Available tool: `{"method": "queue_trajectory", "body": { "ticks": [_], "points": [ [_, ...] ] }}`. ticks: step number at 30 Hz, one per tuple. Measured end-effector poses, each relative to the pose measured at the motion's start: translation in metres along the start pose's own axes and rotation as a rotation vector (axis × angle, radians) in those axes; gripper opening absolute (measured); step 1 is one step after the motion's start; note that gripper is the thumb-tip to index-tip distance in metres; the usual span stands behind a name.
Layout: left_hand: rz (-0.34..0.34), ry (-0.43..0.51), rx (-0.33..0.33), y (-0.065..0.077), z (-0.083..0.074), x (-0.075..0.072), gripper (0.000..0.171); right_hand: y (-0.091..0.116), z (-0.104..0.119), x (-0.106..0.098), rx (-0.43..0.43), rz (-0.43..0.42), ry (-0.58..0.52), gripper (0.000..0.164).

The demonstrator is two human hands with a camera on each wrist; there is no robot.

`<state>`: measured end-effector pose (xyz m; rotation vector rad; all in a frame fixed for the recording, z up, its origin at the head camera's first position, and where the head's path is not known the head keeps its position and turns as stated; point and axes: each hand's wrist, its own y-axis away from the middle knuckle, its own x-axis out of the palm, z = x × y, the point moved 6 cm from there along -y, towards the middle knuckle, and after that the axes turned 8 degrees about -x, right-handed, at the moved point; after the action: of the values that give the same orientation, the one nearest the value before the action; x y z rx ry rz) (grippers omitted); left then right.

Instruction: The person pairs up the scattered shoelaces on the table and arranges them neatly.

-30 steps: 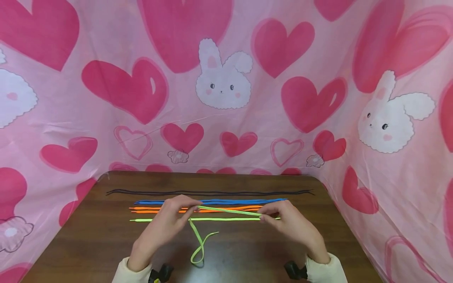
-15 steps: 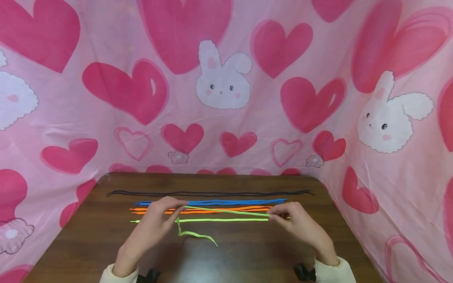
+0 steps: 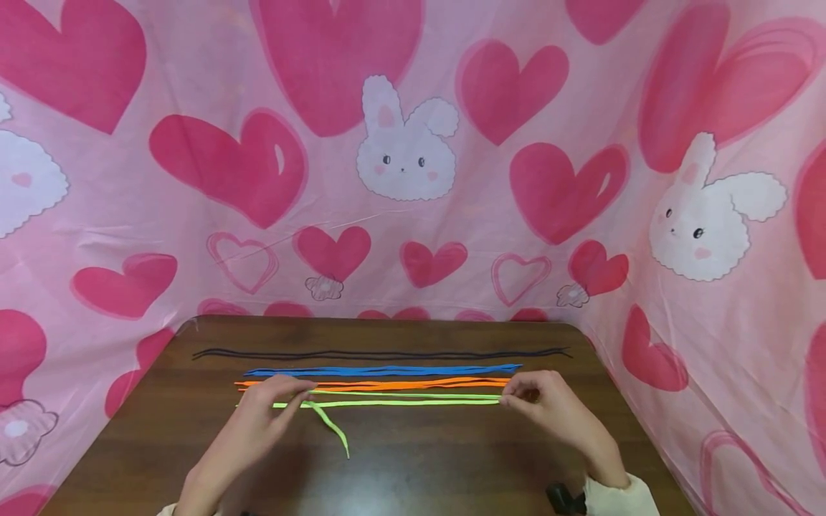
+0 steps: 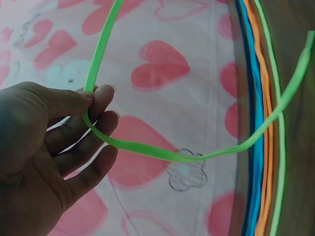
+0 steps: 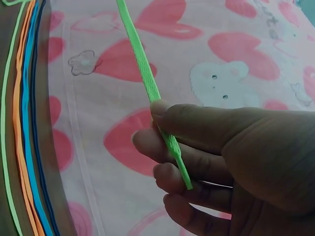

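A flat neon green shoelace [image 3: 413,395] is stretched between my two hands above the table. My left hand [image 3: 264,408] pinches it between thumb and index finger, and its loose tail [image 4: 221,152] hangs down to the right of that hand. Near the tipped end, my right hand [image 3: 558,408] pinches the lace; the narrow tip [image 5: 184,174] sticks out past the thumb in the right wrist view. A second green shoelace [image 3: 400,403] lies straight on the table just below the held one, its ends partly hidden by the hands.
Behind the green lace lie orange shoelaces [image 3: 419,385], then blue shoelaces [image 3: 387,370], then dark shoelaces [image 3: 387,354], all roughly parallel on the brown wooden table [image 3: 400,473]. A pink curtain [image 3: 323,208] with hearts and rabbits stands around the table's back and sides.
My hands have spread apart, the left moving further left and the right slightly right. The stretched length of green lace has grown, its loose tail has shortened, and it now runs closer to the lying green one.
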<state>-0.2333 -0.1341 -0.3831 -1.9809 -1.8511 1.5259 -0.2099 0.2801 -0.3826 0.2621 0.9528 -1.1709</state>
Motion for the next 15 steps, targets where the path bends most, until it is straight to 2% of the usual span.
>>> {"method": "queue_trajectory", "body": {
  "ticks": [12, 15],
  "points": [
    [-0.024, -0.077, 0.021, 0.018, 0.023, -0.018, 0.035, 0.013, -0.014, -0.015, -0.035, -0.077, 0.072, 0.007],
    [-0.024, -0.139, 0.009, 0.02, 0.03, -0.022, 0.035, 0.017, -0.021, -0.017, 0.002, -0.101, 0.11, 0.006]
  ]
}}
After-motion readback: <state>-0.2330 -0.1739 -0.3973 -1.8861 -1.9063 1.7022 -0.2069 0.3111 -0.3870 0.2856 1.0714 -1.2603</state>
